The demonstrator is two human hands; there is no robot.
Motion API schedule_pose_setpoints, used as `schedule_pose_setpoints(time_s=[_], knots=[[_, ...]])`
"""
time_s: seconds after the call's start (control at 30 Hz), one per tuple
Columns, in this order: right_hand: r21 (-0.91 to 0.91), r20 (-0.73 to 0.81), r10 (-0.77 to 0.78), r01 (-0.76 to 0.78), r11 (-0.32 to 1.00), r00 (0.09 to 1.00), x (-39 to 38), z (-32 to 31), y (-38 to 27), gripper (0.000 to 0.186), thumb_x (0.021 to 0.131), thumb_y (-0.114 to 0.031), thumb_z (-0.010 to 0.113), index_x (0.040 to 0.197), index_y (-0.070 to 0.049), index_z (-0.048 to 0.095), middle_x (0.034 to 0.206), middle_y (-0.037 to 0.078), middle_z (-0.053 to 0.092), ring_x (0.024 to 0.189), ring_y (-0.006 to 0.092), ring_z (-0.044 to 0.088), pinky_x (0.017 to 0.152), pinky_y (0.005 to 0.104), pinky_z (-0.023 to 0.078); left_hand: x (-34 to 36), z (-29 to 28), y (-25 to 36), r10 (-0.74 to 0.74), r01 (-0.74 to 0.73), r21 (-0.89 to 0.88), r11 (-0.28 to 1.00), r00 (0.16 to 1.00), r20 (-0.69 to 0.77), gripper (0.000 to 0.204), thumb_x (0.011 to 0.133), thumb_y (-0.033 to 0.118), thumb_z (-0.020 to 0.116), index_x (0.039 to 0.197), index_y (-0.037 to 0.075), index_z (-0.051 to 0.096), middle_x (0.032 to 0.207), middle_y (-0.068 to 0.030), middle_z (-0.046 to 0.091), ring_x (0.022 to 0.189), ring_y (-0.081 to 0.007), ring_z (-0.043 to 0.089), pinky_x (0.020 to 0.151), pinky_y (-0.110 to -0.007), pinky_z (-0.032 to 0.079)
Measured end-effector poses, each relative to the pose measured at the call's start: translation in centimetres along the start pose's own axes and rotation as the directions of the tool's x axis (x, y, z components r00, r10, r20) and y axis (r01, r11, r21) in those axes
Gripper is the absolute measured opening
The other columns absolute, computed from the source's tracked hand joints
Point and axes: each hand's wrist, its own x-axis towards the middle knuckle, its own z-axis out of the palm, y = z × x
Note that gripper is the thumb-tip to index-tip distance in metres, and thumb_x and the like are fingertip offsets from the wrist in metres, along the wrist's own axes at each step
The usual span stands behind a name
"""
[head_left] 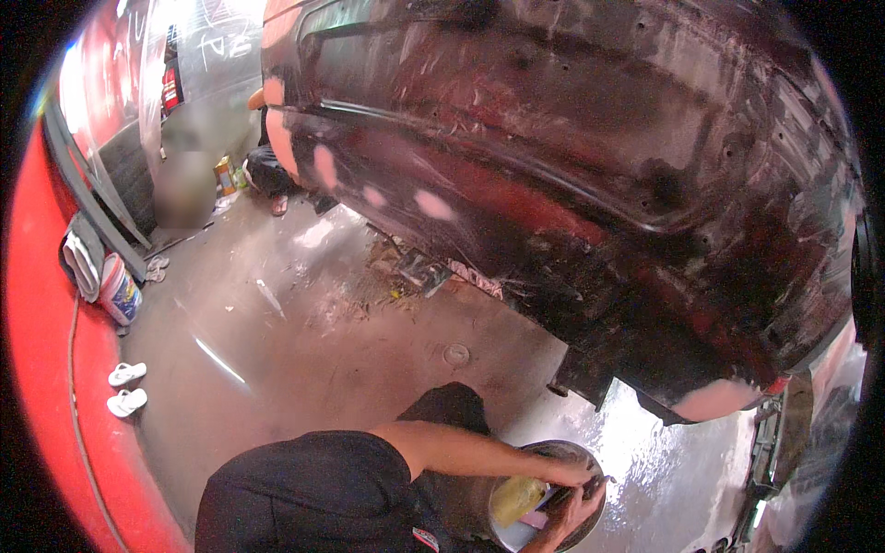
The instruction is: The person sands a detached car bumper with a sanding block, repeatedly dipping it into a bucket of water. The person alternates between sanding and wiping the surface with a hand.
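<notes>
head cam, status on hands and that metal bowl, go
Left hand on the metal bowl rim. Right hand inside it, grip unclear; yellow lump beside it. Dark red car panel overhead, clear of both hands.

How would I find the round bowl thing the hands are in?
Start at the big dark red car body overhead. Below its lower edge, on the wet floor by the person's knee, sits a round metal bowl. It alone holds yellow stuff, and both hands are in it.
</notes>
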Motion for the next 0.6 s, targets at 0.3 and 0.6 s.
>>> schedule_pose_setpoints(time_s=[0.3,0.6], knots=[[-0.389,0.12,0.007,0.041,0.92,0.993,-2.4,3.6,4.0,0.063,0.093,-0.032,0.068,0.143,0.003,0.051,0.124,0.026,0.059,0.117,0.0378,0.057,0.102,0.0426,0.043,-2.9,1.2,-7.7,0.13,-0.216,0.36,0.908,0.96,0.248,0.026,0.091,0.018,0.057,0.082,-0.001,0.072,0.066,-0.0131,0.065,0.05,-0.0252,0.061,0.049,-0.041,0.053],[-0.618,-0.164,0.121,-0.197,0.761,0.979,-2.7,-0.4,7.8,0.048,0.091,-0.024,0.065,0.133,-0.001,0.062,0.119,0.03,0.065,0.106,0.0453,0.062,0.095,0.0467,0.047,-6.2,5.8,-7.7,-0.205,0.276,-0.056,0.959,0.819,0.536,0.041,0.081,0.037,0.066,0.084,-0.003,0.072,0.072,-0.0155,0.07,0.066,-0.0301,0.063,0.069,-0.046,0.052]])
